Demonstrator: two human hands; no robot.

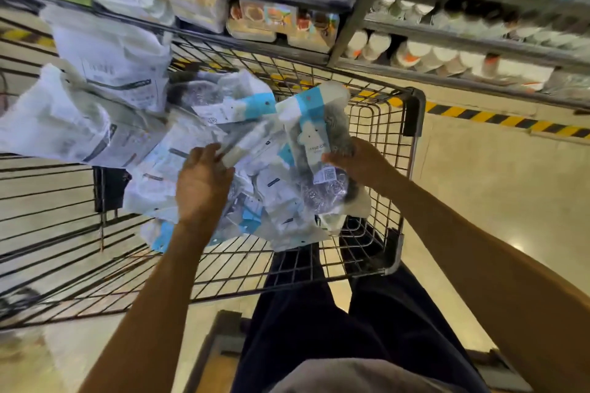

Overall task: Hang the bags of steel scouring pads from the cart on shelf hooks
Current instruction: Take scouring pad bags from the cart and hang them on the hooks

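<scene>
The bags of steel scouring pads (255, 201) lie piled in the wire cart (413, 115); the right hand (354, 163) pinches one bag (316, 134) at its lower part, raised above the pile; the left hand (204, 182) rests on the pile, fingers bent, but in the blur I cannot tell if it grips; the bags look light, soft, slippery; better hold the blue header (306, 102).
</scene>
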